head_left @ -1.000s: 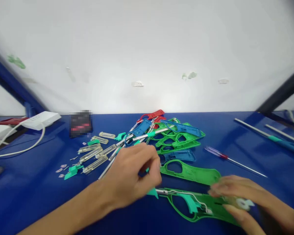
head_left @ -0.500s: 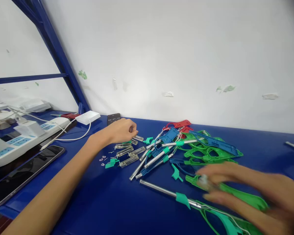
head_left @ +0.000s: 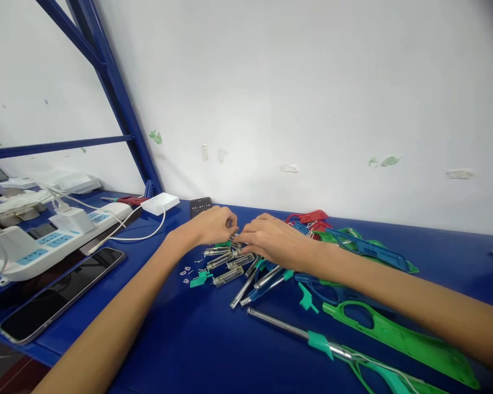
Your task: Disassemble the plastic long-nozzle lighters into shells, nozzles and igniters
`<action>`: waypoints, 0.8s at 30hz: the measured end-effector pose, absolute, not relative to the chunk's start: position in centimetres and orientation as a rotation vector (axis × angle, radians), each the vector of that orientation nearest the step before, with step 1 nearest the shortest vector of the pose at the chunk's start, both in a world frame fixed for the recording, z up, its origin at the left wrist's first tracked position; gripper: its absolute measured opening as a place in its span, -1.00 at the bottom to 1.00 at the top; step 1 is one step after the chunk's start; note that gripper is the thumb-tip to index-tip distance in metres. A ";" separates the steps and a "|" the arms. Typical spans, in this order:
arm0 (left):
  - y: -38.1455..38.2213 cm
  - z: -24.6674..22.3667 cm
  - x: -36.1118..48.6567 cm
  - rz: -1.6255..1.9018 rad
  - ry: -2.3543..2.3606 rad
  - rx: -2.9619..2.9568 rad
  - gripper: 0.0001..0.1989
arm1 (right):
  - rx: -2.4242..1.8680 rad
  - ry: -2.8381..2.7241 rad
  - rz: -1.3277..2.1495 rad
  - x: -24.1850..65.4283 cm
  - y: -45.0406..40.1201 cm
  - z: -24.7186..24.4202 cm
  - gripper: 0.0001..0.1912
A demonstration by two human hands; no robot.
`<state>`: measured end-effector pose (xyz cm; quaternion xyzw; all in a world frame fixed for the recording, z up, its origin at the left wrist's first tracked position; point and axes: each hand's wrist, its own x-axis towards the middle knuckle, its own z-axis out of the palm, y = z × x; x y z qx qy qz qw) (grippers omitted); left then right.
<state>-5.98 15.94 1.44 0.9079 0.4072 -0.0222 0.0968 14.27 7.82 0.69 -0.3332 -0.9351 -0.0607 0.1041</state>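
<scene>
My left hand point(head_left: 214, 225) is curled closed above the far end of a cluster of clear plastic lighter tanks point(head_left: 227, 277); whatever its fingers hold is hidden. My right hand point(head_left: 273, 239) reaches in from the right, fingers bent and pinched close to the left fingertips, over the same tanks. What lies between its fingertips cannot be made out. Under its wrist lie metal lighter tubes point(head_left: 242, 290) with teal triggers. A separate teal trigger point(head_left: 306, 299) lies nearer me. In front, a long lighter tube point(head_left: 277, 322) rests in a green half shell, beside another green handle shell point(head_left: 406, 336).
Blue handle shells point(head_left: 370, 249) and red shells point(head_left: 312, 216) are piled behind my right arm. Tiny metal bits point(head_left: 186, 271) lie left of the tanks. A dark timer phone point(head_left: 200, 206), a larger phone point(head_left: 61, 295) and a white power strip point(head_left: 66, 238) are on the left.
My right hand has moved left from the green shells, where it held a small clear piece, to beside my left hand. The left hand stays closed in place. The view has shifted slightly.
</scene>
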 end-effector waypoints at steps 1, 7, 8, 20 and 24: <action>15.9 1.5 -5.9 -0.064 1.215 2.695 -0.70 | -0.997 -2.737 -0.180 14.4 7.6 0.9 -0.83; 16.0 1.3 -5.5 -0.032 1.246 2.777 -0.71 | -1.163 -2.531 -0.128 17.9 1.3 3.4 -0.67; 16.1 1.3 -5.4 -0.009 1.248 2.800 -0.72 | -1.223 -2.496 -0.109 18.8 -0.6 3.7 -0.64; 10.7 1.7 -2.9 1.019 1.093 3.032 -0.71 | -1.835 -1.953 0.279 26.7 -17.7 -3.5 -0.58; 4.1 -1.8 1.3 1.320 0.481 3.110 -0.74 | -1.780 -1.870 0.231 26.4 -18.4 -4.0 -0.65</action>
